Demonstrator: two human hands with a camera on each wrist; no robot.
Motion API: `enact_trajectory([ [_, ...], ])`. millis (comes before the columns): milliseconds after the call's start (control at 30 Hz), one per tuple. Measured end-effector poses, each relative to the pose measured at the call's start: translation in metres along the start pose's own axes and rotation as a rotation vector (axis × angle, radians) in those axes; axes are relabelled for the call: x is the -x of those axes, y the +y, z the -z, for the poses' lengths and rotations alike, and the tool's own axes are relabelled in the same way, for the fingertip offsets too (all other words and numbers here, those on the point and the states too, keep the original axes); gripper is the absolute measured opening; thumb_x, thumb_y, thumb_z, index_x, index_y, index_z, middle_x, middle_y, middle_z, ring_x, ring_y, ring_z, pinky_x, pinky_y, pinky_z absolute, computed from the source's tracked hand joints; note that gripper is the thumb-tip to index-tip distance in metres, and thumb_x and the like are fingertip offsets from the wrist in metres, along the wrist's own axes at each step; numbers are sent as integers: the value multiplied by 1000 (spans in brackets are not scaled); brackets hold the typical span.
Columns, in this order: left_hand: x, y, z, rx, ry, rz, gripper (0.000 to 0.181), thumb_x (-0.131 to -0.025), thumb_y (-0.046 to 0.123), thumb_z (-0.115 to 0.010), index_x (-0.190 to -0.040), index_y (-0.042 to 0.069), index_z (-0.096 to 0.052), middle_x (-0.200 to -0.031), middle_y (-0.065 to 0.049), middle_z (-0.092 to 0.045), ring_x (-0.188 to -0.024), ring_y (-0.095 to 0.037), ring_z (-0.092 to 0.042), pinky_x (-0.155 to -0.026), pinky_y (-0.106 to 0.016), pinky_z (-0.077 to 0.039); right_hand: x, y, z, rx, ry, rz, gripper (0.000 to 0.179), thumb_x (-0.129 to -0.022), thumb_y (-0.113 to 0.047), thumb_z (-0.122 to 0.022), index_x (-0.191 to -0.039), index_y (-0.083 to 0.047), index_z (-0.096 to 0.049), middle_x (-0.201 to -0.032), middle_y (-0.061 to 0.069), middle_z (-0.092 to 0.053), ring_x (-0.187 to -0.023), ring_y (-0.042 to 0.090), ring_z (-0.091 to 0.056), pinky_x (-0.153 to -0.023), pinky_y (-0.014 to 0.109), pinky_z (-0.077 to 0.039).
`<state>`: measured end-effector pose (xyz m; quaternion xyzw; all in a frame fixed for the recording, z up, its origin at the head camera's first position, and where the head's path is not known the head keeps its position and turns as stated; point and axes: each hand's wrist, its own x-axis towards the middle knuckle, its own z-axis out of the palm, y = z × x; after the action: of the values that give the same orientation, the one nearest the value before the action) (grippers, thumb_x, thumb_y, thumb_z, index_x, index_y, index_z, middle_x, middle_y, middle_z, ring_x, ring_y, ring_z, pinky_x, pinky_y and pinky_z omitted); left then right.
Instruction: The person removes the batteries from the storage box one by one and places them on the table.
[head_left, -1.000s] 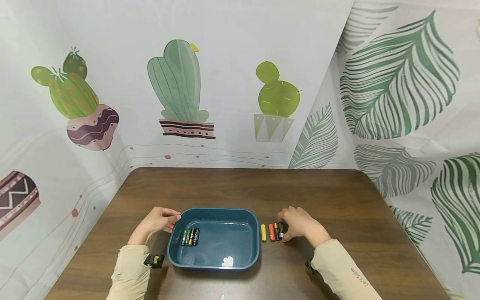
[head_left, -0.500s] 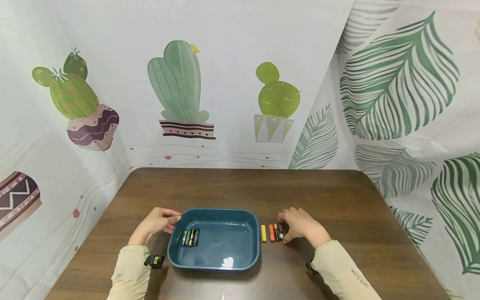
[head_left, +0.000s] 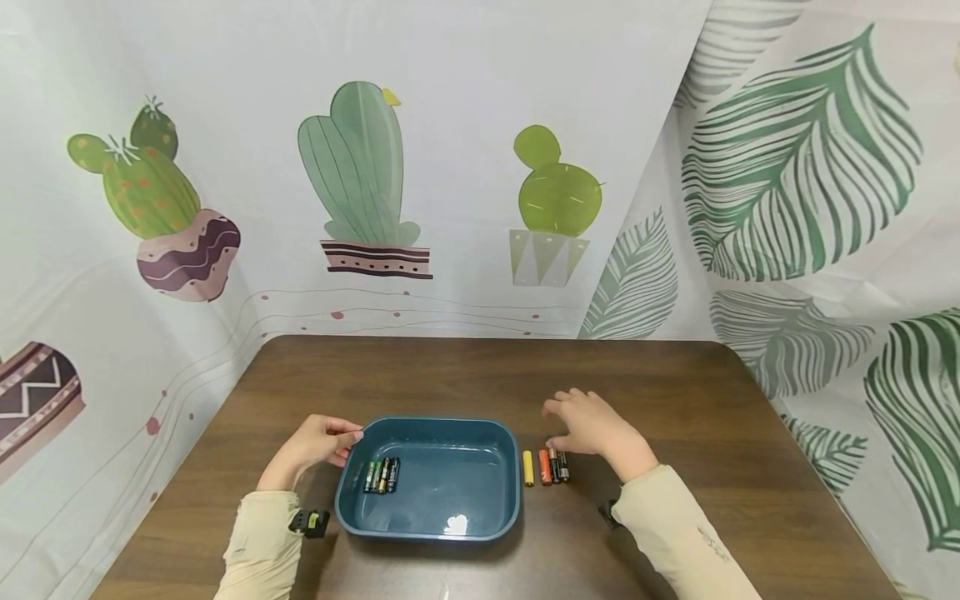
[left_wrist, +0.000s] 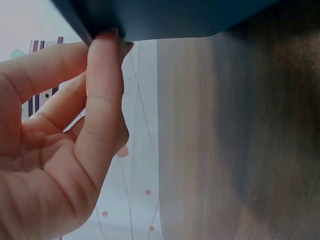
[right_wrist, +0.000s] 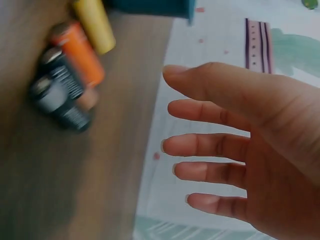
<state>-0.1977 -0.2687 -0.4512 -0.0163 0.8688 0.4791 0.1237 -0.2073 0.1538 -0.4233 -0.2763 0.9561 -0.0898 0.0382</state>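
Observation:
A dark teal rectangular tub [head_left: 450, 479] sits in front of me in the head view. My left hand [head_left: 318, 440] pinches its upper left rim between thumb and fingers; the left wrist view shows the same grip from below. Several batteries [head_left: 382, 476] lie side by side in the tub's left part. Right of the tub lie a yellow battery [head_left: 528, 468], an orange battery [head_left: 544, 467], a black battery with a copper end [right_wrist: 65, 70] and a black-and-silver battery [right_wrist: 57, 102]. My right hand [head_left: 592, 425] hovers beyond and right of them, fingers spread, holding nothing.
The brown wooden table [head_left: 450, 375] carries everything, its far edge against a white cloth [head_left: 457, 167] printed with cacti and leaves. A dark wrist camera [head_left: 309, 523] sits at my left cuff.
My right hand has come away from the black-and-silver battery, lifting and shifting slightly away from me and left. That battery now shows fully beside the others. The left hand keeps its grip.

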Motion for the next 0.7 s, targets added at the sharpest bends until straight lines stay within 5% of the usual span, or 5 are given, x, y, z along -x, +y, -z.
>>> enact_trajectory([
  [333,-2,-2,0,15,-10,-11,24,-91,6,-64,-107,-12,-66,-78,-9,-66,-62,-18,-62,-61,-36,-58,-28,-39,24,33,77,123,27,-82,-30,-75,-104,-15,-68,-102,4,-62,-99,25,-55,-83,43,-45],
  [700,-1,-1,2,19,-27,-17,24,-91,6,-64,-105,-12,-66,-77,-9,-66,-60,-18,-62,-61,-37,-58,-55,-80,36,59,67,223,27,-86,-32,-72,-109,-18,-67,-108,0,-62,-105,22,-54,-88,41,-45],
])
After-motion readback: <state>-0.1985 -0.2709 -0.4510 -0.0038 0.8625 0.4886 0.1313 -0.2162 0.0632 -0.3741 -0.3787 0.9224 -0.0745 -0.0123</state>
